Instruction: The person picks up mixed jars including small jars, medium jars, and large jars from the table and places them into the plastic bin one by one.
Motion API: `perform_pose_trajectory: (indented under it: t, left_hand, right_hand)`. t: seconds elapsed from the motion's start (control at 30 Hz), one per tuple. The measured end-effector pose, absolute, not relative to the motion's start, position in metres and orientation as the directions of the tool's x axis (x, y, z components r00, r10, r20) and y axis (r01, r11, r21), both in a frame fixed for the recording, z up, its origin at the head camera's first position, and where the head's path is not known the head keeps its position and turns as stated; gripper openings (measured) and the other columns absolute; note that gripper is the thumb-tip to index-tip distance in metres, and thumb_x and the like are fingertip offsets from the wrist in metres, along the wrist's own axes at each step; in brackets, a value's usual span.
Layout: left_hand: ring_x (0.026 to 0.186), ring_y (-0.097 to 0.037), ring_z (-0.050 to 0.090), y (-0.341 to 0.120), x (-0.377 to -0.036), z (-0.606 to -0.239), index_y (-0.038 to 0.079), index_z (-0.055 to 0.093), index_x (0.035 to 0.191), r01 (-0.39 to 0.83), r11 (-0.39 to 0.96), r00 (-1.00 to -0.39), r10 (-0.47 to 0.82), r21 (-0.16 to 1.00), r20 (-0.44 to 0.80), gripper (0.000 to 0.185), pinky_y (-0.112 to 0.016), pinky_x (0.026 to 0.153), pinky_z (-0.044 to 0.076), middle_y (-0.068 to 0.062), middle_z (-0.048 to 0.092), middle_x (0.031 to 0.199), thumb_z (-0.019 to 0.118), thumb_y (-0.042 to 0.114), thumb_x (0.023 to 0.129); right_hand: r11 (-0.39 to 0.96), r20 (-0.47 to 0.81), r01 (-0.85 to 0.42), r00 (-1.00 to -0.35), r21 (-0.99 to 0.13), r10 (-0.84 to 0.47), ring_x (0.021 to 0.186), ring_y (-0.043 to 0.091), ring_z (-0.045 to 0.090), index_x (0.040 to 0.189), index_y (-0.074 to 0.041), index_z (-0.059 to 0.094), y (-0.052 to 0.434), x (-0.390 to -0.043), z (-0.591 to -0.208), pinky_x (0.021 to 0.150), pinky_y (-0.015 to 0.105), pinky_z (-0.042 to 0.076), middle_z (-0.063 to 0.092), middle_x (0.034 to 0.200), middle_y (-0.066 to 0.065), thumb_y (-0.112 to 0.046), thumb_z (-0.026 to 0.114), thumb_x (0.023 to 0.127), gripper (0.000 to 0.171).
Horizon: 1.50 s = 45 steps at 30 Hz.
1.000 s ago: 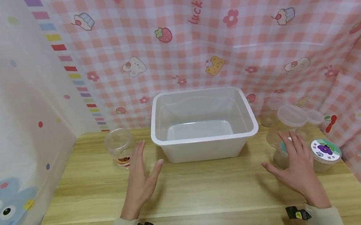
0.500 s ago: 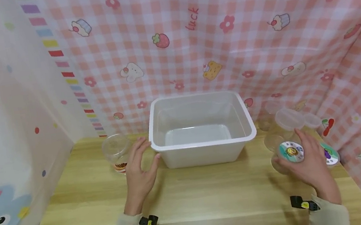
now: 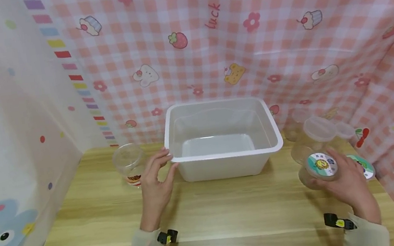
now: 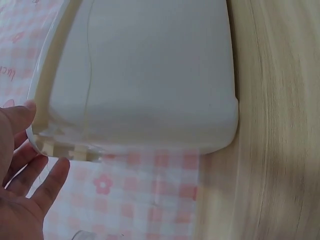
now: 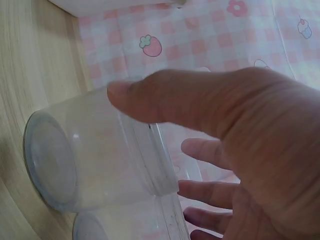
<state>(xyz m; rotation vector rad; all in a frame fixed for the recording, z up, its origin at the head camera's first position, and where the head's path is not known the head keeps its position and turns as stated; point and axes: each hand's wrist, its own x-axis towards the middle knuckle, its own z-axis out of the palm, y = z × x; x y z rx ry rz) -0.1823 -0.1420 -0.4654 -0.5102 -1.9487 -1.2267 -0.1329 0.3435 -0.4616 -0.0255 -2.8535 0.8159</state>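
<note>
In the head view my left hand (image 3: 156, 183) grips the front left corner of a white plastic bin (image 3: 225, 165), fingers bent at the rim and thumb below it. The left wrist view shows that hand (image 4: 25, 165) at the rim of the bin (image 4: 155, 75). My right hand (image 3: 349, 185) holds a clear plastic jar (image 3: 307, 179) whose green and white lid (image 3: 322, 164) carries a yellow picture. In the right wrist view my thumb lies along the side of the jar (image 5: 100, 150), with the other fingers past its lid.
Behind the right hand stand several more clear jars (image 3: 319, 129), one with a green lid (image 3: 363, 166) partly hidden. At the left is a clear container (image 3: 129, 162) with a colourful picture low down. A checked cloth (image 3: 189, 65) hangs behind the wooden table (image 3: 225, 220).
My left hand has moved right from beside the clear container to the bin's corner. My right hand has come round from above the jar to its side, fingers closing on it.
</note>
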Motion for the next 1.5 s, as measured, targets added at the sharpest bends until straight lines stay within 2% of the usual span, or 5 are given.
perform_pose_trajectory:
  t: [0.33, 0.7, 0.9, 1.13, 1.5]
  left_hand:
    - [0.124, -0.036, 0.065, -0.14, -0.18, -0.464, -0.005, 0.073, 0.107, 0.668, 0.452, -0.64, -0.057, 0.592, 0.766, 0.025, -0.013, 0.098, 0.054, -0.021, 0.071, 0.121, 0.081, -0.002, 0.084]
    - [0.124, -0.032, 0.066, -0.144, -0.18, -0.467, -0.002, 0.074, 0.107, 0.652, 0.487, -0.627, -0.085, 0.581, 0.774, 0.026, -0.011, 0.096, 0.053, -0.017, 0.073, 0.122, 0.083, -0.002, 0.082]
    - [0.124, -0.033, 0.066, -0.143, -0.179, -0.468, -0.003, 0.074, 0.107, 0.656, 0.479, -0.628, -0.082, 0.583, 0.774, 0.026, -0.01, 0.096, 0.053, -0.018, 0.072, 0.121, 0.082, -0.003, 0.082]
    - [0.124, -0.033, 0.066, -0.14, -0.181, -0.468, -0.003, 0.074, 0.106, 0.658, 0.475, -0.631, -0.074, 0.584, 0.772, 0.026, -0.01, 0.096, 0.053, -0.021, 0.072, 0.12, 0.082, -0.003, 0.082]
    - [0.124, -0.033, 0.066, -0.14, -0.182, -0.466, -0.003, 0.074, 0.107, 0.654, 0.479, -0.639, -0.066, 0.586, 0.766, 0.026, -0.013, 0.094, 0.055, -0.019, 0.072, 0.121, 0.082, -0.002, 0.082]
  right_hand:
    - [0.852, 0.066, 0.075, -0.99, -0.519, 0.128, 0.133, 0.063, 0.027, 0.143, 0.008, 0.045, 0.342, -0.133, -0.462, 0.097, 0.071, 0.032, 0.051, 0.134, 0.041, -0.023, 0.086, 0.078, 0.083]
    - [0.836, -0.014, 0.041, -0.999, -0.547, 0.04, 0.139, 0.061, 0.03, 0.154, 0.009, 0.029, 0.323, -0.15, -0.457, 0.106, 0.077, 0.034, 0.029, 0.154, 0.044, -0.036, 0.086, 0.081, 0.102]
    - [0.778, -0.07, 0.079, -0.997, -0.623, 0.045, 0.131, 0.055, 0.045, 0.16, 0.005, 0.018, 0.322, -0.15, -0.466, 0.104, 0.071, 0.041, 0.038, 0.151, 0.04, -0.038, 0.086, 0.082, 0.112]
    - [0.687, -0.13, 0.149, -0.988, -0.711, 0.079, 0.131, 0.049, 0.048, 0.163, -0.005, 0.013, 0.328, -0.15, -0.479, 0.103, 0.063, 0.044, 0.041, 0.152, 0.035, -0.045, 0.086, 0.081, 0.116]
    - [0.635, -0.138, 0.164, -0.986, -0.755, 0.091, 0.128, 0.04, 0.05, 0.161, -0.005, 0.019, 0.329, -0.15, -0.478, 0.088, 0.03, 0.046, 0.048, 0.146, 0.028, -0.048, 0.083, 0.084, 0.108]
